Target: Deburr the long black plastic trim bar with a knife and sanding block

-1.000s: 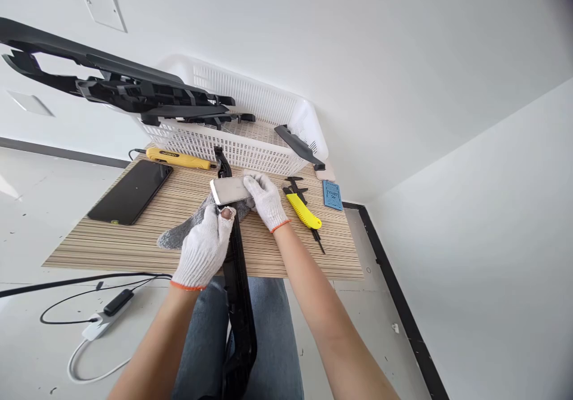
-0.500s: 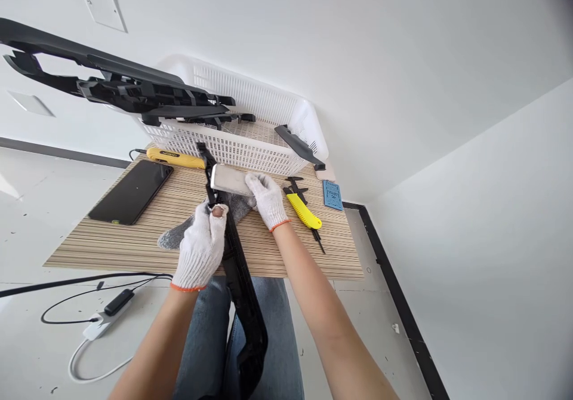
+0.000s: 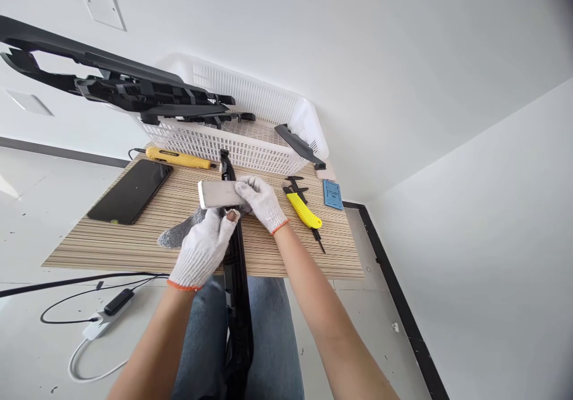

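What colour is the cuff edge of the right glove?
Orange, on the white right glove; the head view shows it.

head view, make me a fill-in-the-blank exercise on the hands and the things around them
The left hand grips a long part coloured ____.
The right hand holds a pale block and wears a ____.
The knife is bright ____.
The basket is coloured ____.

Missing words: black; glove; yellow; white

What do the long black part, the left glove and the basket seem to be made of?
Long black part: probably plastic, with a semi-gloss sheen and molded-looking contours. Left glove: knitted fabric, perhaps cotton, matte white with visible ribbing. Basket: most likely white plastic, smooth, with regular slots through its walls.
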Motion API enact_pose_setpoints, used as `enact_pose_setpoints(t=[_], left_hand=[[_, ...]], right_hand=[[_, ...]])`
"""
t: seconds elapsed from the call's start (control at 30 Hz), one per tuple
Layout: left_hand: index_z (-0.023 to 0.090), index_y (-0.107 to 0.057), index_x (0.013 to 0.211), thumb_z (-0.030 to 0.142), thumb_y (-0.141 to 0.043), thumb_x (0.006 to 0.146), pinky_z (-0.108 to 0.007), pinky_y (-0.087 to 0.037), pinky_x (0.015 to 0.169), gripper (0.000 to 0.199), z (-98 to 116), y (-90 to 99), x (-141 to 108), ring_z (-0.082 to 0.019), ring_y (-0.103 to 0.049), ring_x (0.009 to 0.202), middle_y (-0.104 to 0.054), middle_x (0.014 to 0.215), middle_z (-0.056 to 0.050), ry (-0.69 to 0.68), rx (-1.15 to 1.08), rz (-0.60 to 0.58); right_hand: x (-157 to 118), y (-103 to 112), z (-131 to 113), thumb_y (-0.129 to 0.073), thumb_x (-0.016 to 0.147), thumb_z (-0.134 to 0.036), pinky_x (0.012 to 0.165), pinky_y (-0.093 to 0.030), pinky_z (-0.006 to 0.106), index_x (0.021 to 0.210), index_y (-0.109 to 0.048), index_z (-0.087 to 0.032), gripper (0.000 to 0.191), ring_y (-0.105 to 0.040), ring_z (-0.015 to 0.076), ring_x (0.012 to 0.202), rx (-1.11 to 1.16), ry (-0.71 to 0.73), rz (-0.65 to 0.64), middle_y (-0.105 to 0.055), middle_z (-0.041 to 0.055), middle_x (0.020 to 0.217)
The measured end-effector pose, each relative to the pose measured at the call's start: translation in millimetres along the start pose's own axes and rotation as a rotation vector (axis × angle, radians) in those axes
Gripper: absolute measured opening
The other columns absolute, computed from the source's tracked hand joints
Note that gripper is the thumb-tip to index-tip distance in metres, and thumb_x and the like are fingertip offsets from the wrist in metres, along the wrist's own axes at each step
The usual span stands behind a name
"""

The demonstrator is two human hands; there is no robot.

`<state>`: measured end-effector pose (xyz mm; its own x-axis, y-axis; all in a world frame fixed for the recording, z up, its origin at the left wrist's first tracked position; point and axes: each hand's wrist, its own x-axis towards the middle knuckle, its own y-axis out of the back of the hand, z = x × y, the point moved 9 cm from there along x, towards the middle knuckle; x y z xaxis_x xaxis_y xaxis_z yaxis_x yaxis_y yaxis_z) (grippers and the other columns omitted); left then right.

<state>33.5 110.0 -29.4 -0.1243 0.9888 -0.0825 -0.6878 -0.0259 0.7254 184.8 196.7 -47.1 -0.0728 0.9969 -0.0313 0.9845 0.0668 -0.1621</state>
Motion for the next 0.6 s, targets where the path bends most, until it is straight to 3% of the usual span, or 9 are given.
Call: enact_pose_setpoints(t=[0.07,0.2,0.37,0.5,0.6], left_hand=[[0.025,-0.063,0.12,0.059,-0.041,0.098,-0.042,-0.052,0.081,0.046,-2,-1.0,1,-0.035,-0.072,0.089,-0.073,0.091,-0.011,-0.004,-0.004,0.001],[0.024,-0.059,0.125,0.062,-0.03,0.099,-0.041,-0.05,0.083,0.054,-8,5.7,3,-0.034,-0.071,0.095,-0.074,0.098,-0.011,0.038,-0.089,0.053],[0.023,-0.063,0.108,0.061,-0.04,0.095,-0.04,-0.048,0.078,0.045,1,-0.4,4,-0.036,-0.07,0.093,-0.073,0.094,-0.011,-0.026,-0.035,-0.036],[0.023,-0.063,0.114,0.064,-0.04,0.096,-0.037,-0.049,0.079,0.05,-9,9.6,4,-0.029,-0.069,0.088,-0.074,0.091,-0.006,0.063,-0.247,0.089],[0.022,-0.066,0.112,0.062,-0.047,0.093,-0.038,-0.049,0.08,0.048,-4,3.2,5,-0.031,-0.069,0.089,-0.075,0.092,-0.007,0.026,-0.21,0.006]], right_hand=[[0,-1,2,-0.083,0.069,-0.058,0.044,-0.036,0.019,0.096,-0.066,-0.021,0.049,-0.047,0.0065,0.053,0.008,-0.019,-0.01,-0.06,-0.0051,0.072],[0,18,3,-0.082,0.071,-0.058,0.039,-0.032,0.019,0.096,-0.065,-0.021,0.047,-0.042,0.0043,0.047,0.05,-0.035,0.191,-0.062,-0.0053,0.075],[0,-2,2,-0.084,0.071,-0.05,0.043,-0.037,0.017,0.098,-0.067,-0.02,0.044,-0.048,0.0048,0.052,0.02,-0.047,-0.011,-0.065,-0.0045,0.078],[-2,13,5,-0.081,0.077,-0.049,0.038,-0.032,0.017,0.104,-0.065,-0.022,0.041,-0.042,0.0024,0.044,0.065,-0.093,0.151,-0.062,-0.0068,0.076],[-1,8,5,-0.083,0.076,-0.049,0.038,-0.033,0.016,0.104,-0.066,-0.021,0.043,-0.045,0.0026,0.044,0.049,-0.096,0.087,-0.063,-0.0064,0.076]])
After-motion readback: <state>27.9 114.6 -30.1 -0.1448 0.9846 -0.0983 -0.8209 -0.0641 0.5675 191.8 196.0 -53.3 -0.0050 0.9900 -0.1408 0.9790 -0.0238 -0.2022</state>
